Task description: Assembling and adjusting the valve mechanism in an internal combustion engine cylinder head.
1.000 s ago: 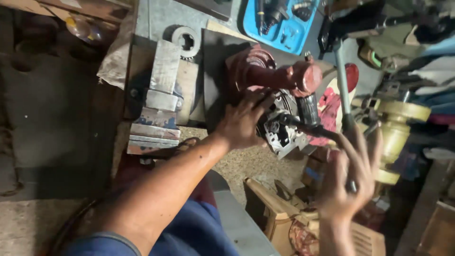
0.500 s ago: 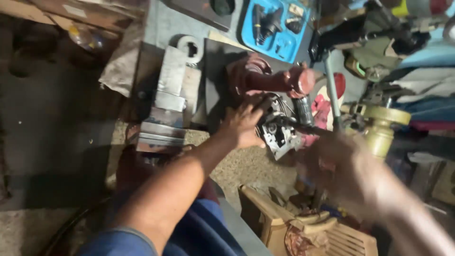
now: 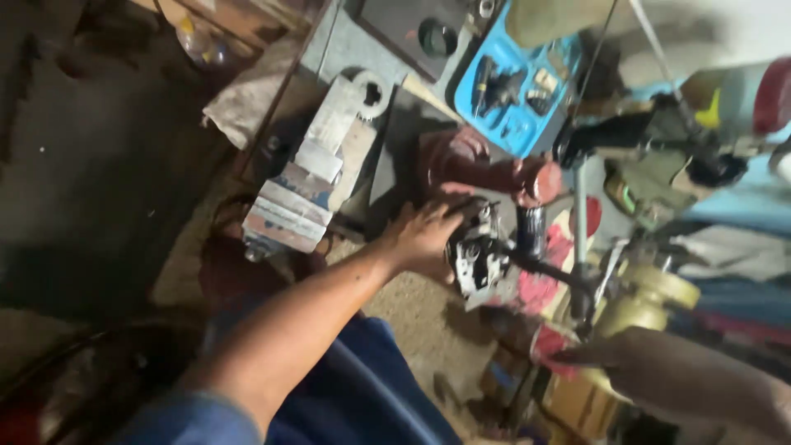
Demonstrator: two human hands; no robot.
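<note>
Head view: left hand (image 3: 424, 235) lies over the near side of the dark engine part (image 3: 478, 255), fingers curled onto its casing, so the grip is pressed on the part and holds it in place. The part sits on the table (image 3: 412, 305) just below the red housing (image 3: 486, 169) and right of the grey vise (image 3: 301, 194). Right hand (image 3: 659, 371) is low at the right edge, blurred; its fingertips point toward a red rag (image 3: 552, 342) by the brass fitting (image 3: 647, 301); I cannot tell whether its grip is spread or pinching anything. Against one second ago: the right hand then stood raised with fingers spread beside a thin upright rod; it has since dropped and swung right, away from the part. The left hand has stayed on the part throughout. The camera has tilted, so the blue tray (image 3: 515, 91) now shows more fully at the top. Judged from this, the part is held steady one-handed while the other hand moves among the clutter.
</note>
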